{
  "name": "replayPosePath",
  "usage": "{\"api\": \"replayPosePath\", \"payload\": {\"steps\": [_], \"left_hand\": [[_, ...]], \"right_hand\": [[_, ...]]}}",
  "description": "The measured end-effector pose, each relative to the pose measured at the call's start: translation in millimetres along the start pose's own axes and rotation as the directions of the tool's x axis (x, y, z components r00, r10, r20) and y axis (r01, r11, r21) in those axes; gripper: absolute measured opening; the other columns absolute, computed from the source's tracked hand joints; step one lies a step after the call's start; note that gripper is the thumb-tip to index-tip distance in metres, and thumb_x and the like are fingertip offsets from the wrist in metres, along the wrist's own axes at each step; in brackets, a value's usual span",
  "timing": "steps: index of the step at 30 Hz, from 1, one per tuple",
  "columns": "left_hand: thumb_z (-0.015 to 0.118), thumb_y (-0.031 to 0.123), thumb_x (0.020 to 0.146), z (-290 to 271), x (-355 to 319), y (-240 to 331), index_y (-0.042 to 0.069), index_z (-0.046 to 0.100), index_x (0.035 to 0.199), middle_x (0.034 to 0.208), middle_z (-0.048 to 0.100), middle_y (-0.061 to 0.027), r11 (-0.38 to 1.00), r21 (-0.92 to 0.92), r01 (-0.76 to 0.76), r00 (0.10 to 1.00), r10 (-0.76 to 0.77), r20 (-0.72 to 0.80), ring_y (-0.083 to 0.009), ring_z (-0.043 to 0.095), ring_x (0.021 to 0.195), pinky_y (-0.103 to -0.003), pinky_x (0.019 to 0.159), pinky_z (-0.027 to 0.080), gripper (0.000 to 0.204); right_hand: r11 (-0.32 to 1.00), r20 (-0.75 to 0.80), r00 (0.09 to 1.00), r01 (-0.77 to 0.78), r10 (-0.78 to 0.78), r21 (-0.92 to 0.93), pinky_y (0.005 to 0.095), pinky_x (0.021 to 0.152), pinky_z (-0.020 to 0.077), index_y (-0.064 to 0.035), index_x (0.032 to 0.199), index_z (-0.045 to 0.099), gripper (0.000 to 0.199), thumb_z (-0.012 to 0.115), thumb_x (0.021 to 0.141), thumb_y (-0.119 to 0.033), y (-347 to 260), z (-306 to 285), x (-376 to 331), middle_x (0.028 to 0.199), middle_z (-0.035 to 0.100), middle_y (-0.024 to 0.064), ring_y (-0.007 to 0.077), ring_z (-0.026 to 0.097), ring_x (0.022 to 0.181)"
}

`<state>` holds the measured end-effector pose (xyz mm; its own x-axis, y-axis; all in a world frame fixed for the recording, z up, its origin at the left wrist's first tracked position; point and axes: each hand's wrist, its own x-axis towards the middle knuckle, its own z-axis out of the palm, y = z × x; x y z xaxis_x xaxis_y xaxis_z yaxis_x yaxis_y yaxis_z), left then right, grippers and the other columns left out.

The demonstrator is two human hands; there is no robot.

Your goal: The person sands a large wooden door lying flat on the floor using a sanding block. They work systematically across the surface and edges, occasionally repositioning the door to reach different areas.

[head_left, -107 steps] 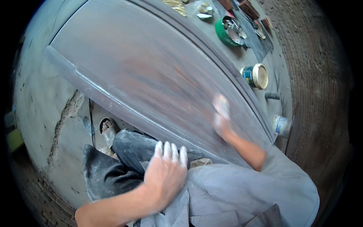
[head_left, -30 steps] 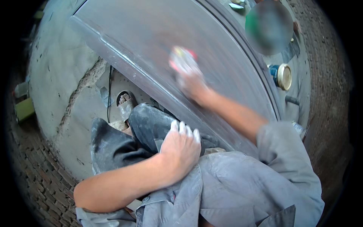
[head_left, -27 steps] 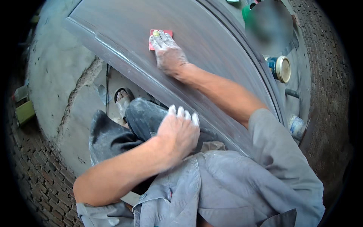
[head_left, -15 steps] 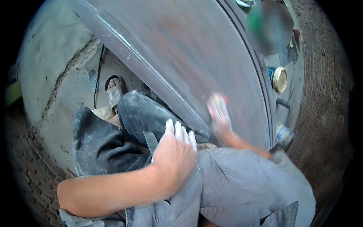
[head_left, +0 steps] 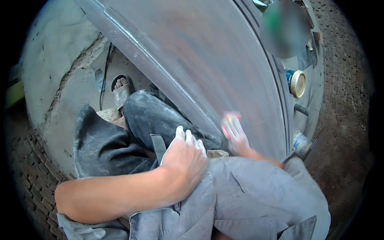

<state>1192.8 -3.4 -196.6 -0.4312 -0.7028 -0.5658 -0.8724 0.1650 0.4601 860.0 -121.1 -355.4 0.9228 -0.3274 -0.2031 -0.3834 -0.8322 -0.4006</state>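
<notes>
A large grey panel (head_left: 204, 52) with reddish-brown streaks and ridged edges slants across in front of me. On its lower part lies my right hand (head_left: 237, 135), whitened with dust and smeared by motion. Its fingers press over a small pink-red thing (head_left: 226, 133), mostly hidden, whose kind I cannot make out. My left hand (head_left: 185, 154) rests on my dark, dusty trouser leg (head_left: 154, 114) beside the panel's near edge. Its white-dusted fingers stretch out over the knee and hold nothing.
A white-rimmed bucket (head_left: 298, 84) and a blue-and-white tub (head_left: 301, 143) lie right of the panel. At left, a dark cord (head_left: 106, 70) crosses the cracked concrete floor (head_left: 60, 52) near my sandalled foot (head_left: 121, 90). Brick paving (head_left: 344, 68) borders the far right.
My right hand has slid slightly down and to the right on the panel, with the pink-red thing under its fingers. The left hand stays on the knee. The view has shifted a little.
</notes>
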Motion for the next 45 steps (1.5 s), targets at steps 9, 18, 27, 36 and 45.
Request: {"api": "replayPosePath", "payload": {"steps": [9,18,27,36,45], "left_hand": [[0.046,0.021,0.099,-3,11,-7,-0.011,0.056,0.137,0.129,0.066,-0.0216,1.0,-0.004,0.025,1.0,-0.025,-0.009,-0.0318,0.058,0.128,-0.048,0.113,0.038,0.051],[0.051,0.021,0.098,-21,3,-2,0.001,0.075,0.107,0.108,0.075,-0.0146,0.995,-0.094,0.032,0.996,-0.024,0.087,-0.0291,0.066,0.114,-0.047,0.104,0.042,0.033],[0.053,0.022,0.097,-19,-3,2,0.001,0.076,0.111,0.112,0.074,-0.0159,0.992,-0.122,0.041,0.999,-0.042,-0.006,-0.0323,0.065,0.116,-0.052,0.111,0.038,0.034],[0.054,0.024,0.097,-19,27,-5,0.006,0.078,0.106,0.109,0.076,-0.0133,0.996,-0.084,0.031,0.999,-0.034,-0.032,-0.0301,0.065,0.113,-0.05,0.106,0.041,0.032],[0.053,0.025,0.098,-36,-11,1,-0.004,0.073,0.117,0.125,0.071,-0.0208,0.989,-0.149,-0.003,0.998,0.011,0.054,-0.0367,0.059,0.129,-0.054,0.113,0.036,0.04]], "right_hand": [[0.983,-0.054,0.982,0.18,-0.182,-0.042,0.0508,0.12,0.0372,0.0092,0.14,0.055,0.068,0.06,0.073,-0.001,-19,-16,113,0.141,0.058,0.0297,0.0425,0.052,0.137],[0.939,-0.271,0.9,0.341,-0.341,-0.048,0.0455,0.12,0.0358,0.0068,0.142,0.053,0.062,0.059,0.081,-0.003,-81,-17,291,0.145,0.054,0.0266,0.04,0.049,0.139],[0.958,-0.053,0.956,0.285,-0.287,-0.042,0.0502,0.122,0.0343,0.0058,0.141,0.056,0.066,0.063,0.075,0.004,-24,-15,173,0.144,0.056,0.0281,0.0397,0.049,0.14],[0.925,-0.271,0.889,0.327,-0.37,-0.192,0.0491,0.122,0.0323,0.0074,0.144,0.049,0.064,0.056,0.082,-0.002,-70,-26,389,0.147,0.052,0.0284,0.0406,0.047,0.14],[0.958,-0.172,0.944,0.27,-0.283,-0.093,0.0502,0.122,0.0337,0.0093,0.14,0.055,0.058,0.054,0.081,0.006,-26,-38,228,0.145,0.054,0.0304,0.0415,0.048,0.141]]}}
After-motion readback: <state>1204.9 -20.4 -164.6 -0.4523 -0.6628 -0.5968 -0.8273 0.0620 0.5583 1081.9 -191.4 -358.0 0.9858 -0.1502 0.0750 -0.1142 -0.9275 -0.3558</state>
